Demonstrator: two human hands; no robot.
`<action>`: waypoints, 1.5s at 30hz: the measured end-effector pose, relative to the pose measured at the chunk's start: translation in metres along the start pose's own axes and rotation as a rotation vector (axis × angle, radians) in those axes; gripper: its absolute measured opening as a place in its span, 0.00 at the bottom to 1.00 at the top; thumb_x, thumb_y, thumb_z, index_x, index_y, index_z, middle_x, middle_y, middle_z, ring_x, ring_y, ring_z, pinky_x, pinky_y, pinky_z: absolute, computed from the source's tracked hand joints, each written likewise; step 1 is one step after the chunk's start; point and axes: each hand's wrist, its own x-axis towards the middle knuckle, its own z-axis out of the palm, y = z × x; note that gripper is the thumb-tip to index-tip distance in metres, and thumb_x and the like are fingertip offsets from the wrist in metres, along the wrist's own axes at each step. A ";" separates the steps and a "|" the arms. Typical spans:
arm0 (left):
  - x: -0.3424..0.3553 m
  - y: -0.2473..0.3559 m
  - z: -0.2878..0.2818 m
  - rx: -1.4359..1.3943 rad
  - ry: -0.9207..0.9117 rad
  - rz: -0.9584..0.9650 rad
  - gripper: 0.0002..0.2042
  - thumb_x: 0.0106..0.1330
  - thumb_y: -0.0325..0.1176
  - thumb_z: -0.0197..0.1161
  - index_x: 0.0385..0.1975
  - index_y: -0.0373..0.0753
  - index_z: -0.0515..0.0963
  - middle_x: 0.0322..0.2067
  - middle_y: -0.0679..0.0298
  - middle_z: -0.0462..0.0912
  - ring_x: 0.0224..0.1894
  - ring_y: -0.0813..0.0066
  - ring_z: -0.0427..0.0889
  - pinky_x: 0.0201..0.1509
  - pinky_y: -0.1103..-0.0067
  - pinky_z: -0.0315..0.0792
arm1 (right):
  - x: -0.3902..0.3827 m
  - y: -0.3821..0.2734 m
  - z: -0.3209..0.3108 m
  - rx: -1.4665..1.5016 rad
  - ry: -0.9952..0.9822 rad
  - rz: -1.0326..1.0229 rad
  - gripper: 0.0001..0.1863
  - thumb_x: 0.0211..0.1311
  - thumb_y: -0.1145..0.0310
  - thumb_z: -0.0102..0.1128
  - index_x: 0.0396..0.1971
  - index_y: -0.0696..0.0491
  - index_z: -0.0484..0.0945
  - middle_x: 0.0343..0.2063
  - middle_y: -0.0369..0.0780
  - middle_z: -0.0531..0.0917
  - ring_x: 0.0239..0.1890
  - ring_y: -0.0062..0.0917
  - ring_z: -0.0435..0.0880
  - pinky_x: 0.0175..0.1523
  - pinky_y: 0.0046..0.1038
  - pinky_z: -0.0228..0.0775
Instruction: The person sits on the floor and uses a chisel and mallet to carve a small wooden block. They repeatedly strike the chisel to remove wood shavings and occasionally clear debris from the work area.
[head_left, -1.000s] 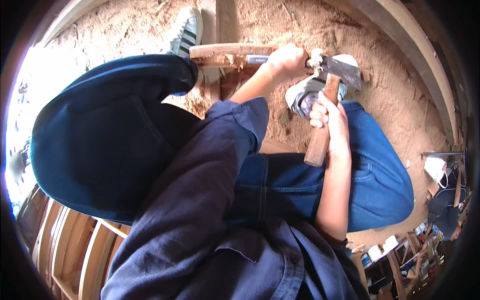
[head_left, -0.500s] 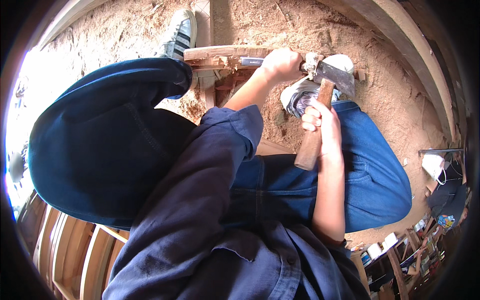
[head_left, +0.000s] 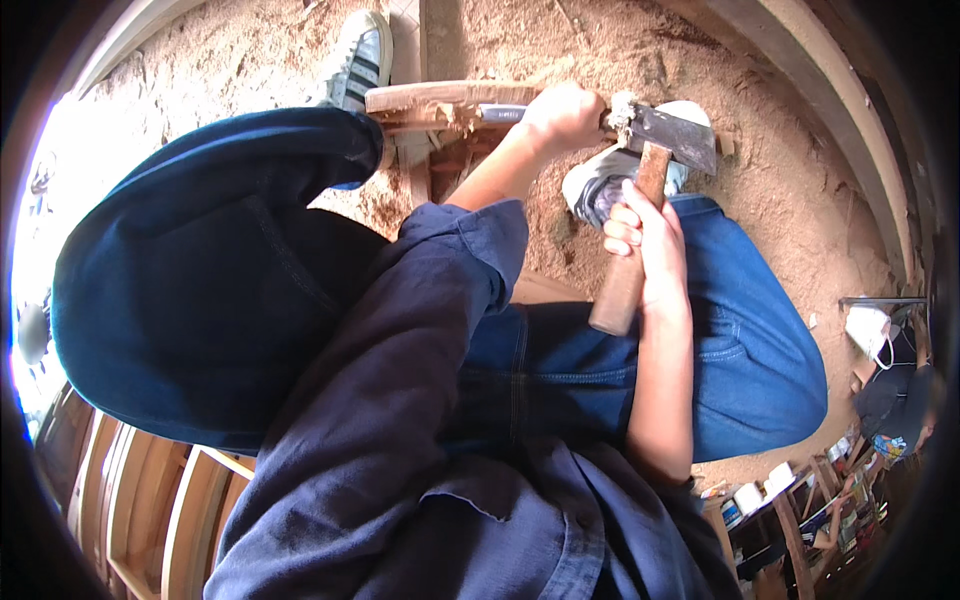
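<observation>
My left hand is wrapped around a chisel. Its grey metal blade points left along a curved piece of wood, and its frayed, splintered butt end sticks out to the right of my fist. Close to that end is the dark metal head of a hammer; whether they touch, I cannot tell. My right hand grips the hammer's thick wooden handle, which slants down toward my lap. Splintered chips show on the wood near the blade, whose tip I cannot make out.
My shoes stand on a floor strewn with sawdust. A flat board lies beneath the curved wood. Curved wooden frames stand at the lower left, a long beam at the right. Cluttered wooden stands fill the lower right.
Both hands, the chisel and the hammer have shifted only slightly. The hammer head still sits beside the chisel's butt end, and both grips are unchanged.
</observation>
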 end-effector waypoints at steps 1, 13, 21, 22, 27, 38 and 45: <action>-0.003 -0.001 0.008 0.010 0.020 0.010 0.08 0.45 0.35 0.63 0.19 0.38 0.80 0.17 0.51 0.79 0.26 0.53 0.82 0.34 0.67 0.77 | 0.000 -0.004 -0.009 0.049 -0.050 0.021 0.07 0.65 0.67 0.55 0.30 0.51 0.67 0.16 0.28 0.65 0.14 0.11 0.62 0.18 0.17 0.54; -0.001 -0.007 0.015 0.043 -0.092 -0.017 0.08 0.45 0.35 0.63 0.22 0.37 0.81 0.22 0.51 0.81 0.29 0.53 0.83 0.36 0.66 0.78 | 0.002 -0.013 -0.012 -0.114 0.210 -0.149 0.09 0.64 0.69 0.54 0.25 0.51 0.66 0.16 0.28 0.62 0.14 0.11 0.60 0.22 0.16 0.57; -0.008 -0.010 0.005 0.062 -0.036 0.024 0.08 0.46 0.35 0.62 0.20 0.38 0.80 0.20 0.50 0.81 0.27 0.53 0.83 0.36 0.66 0.78 | -0.006 -0.042 -0.029 0.018 0.154 -0.257 0.10 0.63 0.70 0.54 0.25 0.49 0.65 0.17 0.28 0.62 0.16 0.12 0.60 0.22 0.18 0.56; -0.007 -0.011 0.005 0.055 -0.028 0.014 0.07 0.46 0.35 0.62 0.20 0.37 0.81 0.20 0.50 0.81 0.27 0.53 0.83 0.36 0.66 0.78 | -0.006 -0.050 -0.041 0.025 0.241 -0.373 0.10 0.63 0.69 0.55 0.24 0.49 0.64 0.17 0.28 0.62 0.16 0.12 0.60 0.23 0.18 0.57; -0.007 -0.007 0.005 -0.004 -0.030 0.010 0.07 0.46 0.33 0.62 0.22 0.37 0.81 0.21 0.50 0.81 0.28 0.52 0.83 0.36 0.67 0.78 | -0.008 -0.032 -0.042 -0.129 0.380 -0.463 0.10 0.63 0.72 0.53 0.24 0.51 0.62 0.16 0.30 0.64 0.15 0.14 0.62 0.21 0.20 0.56; -0.009 -0.004 -0.009 -0.018 -0.147 -0.086 0.16 0.51 0.44 0.66 0.28 0.35 0.80 0.24 0.49 0.81 0.31 0.53 0.82 0.39 0.65 0.76 | -0.016 -0.066 -0.051 0.059 0.210 -0.455 0.14 0.65 0.66 0.53 0.21 0.49 0.62 0.16 0.31 0.62 0.17 0.15 0.60 0.24 0.20 0.56; -0.008 0.007 -0.013 0.013 -0.115 -0.080 0.15 0.51 0.43 0.66 0.24 0.35 0.80 0.24 0.49 0.81 0.31 0.52 0.82 0.39 0.66 0.76 | 0.001 0.003 -0.012 -0.216 0.000 -0.002 0.12 0.61 0.69 0.54 0.21 0.55 0.65 0.13 0.31 0.67 0.13 0.16 0.65 0.21 0.20 0.59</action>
